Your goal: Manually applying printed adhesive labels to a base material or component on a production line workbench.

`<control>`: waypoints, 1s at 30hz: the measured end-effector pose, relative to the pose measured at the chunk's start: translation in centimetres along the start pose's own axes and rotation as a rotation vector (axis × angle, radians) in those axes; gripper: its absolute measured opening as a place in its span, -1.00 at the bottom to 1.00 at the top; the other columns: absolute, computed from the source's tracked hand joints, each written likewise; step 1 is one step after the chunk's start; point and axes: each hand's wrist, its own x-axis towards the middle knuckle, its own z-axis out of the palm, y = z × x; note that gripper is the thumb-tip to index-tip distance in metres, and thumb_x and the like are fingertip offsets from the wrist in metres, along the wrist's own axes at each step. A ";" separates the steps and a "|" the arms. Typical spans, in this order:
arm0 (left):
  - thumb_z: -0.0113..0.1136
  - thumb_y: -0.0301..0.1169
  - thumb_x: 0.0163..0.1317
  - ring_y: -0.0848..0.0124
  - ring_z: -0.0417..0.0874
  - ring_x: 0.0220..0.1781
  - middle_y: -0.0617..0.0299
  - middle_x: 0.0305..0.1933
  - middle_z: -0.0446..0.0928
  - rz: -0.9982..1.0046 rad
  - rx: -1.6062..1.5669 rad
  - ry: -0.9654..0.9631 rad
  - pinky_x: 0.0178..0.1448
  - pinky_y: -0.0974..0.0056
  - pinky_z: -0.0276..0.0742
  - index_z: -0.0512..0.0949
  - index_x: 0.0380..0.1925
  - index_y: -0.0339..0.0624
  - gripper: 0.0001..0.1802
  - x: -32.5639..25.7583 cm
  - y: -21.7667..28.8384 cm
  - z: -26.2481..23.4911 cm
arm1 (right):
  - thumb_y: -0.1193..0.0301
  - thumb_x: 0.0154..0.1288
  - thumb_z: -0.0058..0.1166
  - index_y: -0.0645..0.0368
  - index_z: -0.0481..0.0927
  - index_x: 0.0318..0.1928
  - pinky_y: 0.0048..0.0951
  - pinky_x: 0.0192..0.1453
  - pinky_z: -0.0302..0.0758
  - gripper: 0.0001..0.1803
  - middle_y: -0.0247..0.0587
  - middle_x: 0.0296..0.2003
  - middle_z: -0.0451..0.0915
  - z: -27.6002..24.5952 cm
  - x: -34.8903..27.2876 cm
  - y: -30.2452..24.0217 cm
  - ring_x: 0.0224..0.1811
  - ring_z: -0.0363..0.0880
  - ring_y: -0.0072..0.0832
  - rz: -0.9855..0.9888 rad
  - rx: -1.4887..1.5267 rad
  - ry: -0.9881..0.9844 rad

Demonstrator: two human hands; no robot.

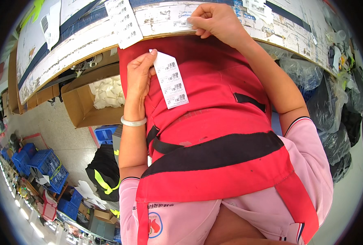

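My left hand (140, 75) pinches the top corner of a white strip of barcode labels (170, 81), which hangs in front of the red apron (214, 110). My right hand (218, 22) is at the front edge of the table, thumb and fingers pressed together. By its fingertips lies a small pale piece (182, 25), flat against the tabletop; whether the fingers grip it is hard to see. Between the hands and a little to the left, a longer sheet of barcode labels (124, 22) lies over the table edge.
The worn white table (83, 36) spans the far side. More label paper (51, 25) is on its left. Beneath it stands a cardboard box (81, 104) with cream-coloured pieces. Clear and dark plastic bags (326, 106) crowd the right. Blue crates (48, 167) stand at the left.
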 end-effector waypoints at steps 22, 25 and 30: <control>0.05 -0.27 0.36 0.45 0.64 -0.31 0.18 -0.28 0.63 0.066 -0.045 0.077 -0.21 0.37 0.58 0.55 -0.19 -0.30 -0.72 -2.2 1.2 1.5 | 0.12 0.04 0.34 0.20 0.57 -0.38 -0.49 -0.39 0.45 -0.61 -0.29 -0.50 0.59 -15.6 -1.2 7.8 -0.50 0.54 -0.54 -0.018 -0.823 0.808; 0.07 -0.28 0.35 0.49 0.63 -0.29 0.22 -0.27 0.63 0.091 -0.024 0.099 -0.16 0.40 0.53 0.57 -0.22 -0.30 -0.73 -2.3 1.6 1.5 | 0.13 0.09 0.30 0.20 0.59 -0.30 -0.51 -0.37 0.45 -0.62 -0.29 -0.41 0.62 -12.4 -2.4 4.8 -0.46 0.53 -0.58 -0.035 -0.812 0.746; 0.10 -0.28 0.35 0.70 0.45 -0.52 0.38 -0.48 0.57 0.197 0.063 0.147 -0.44 0.54 0.31 0.62 -0.37 -0.20 -0.76 -2.7 2.4 3.0 | 0.27 0.26 0.15 0.18 0.62 -0.22 -0.64 -0.40 0.42 -0.77 -0.43 -0.43 0.58 0.8 -5.7 -0.1 -0.49 0.46 -0.70 -0.003 -0.016 -0.246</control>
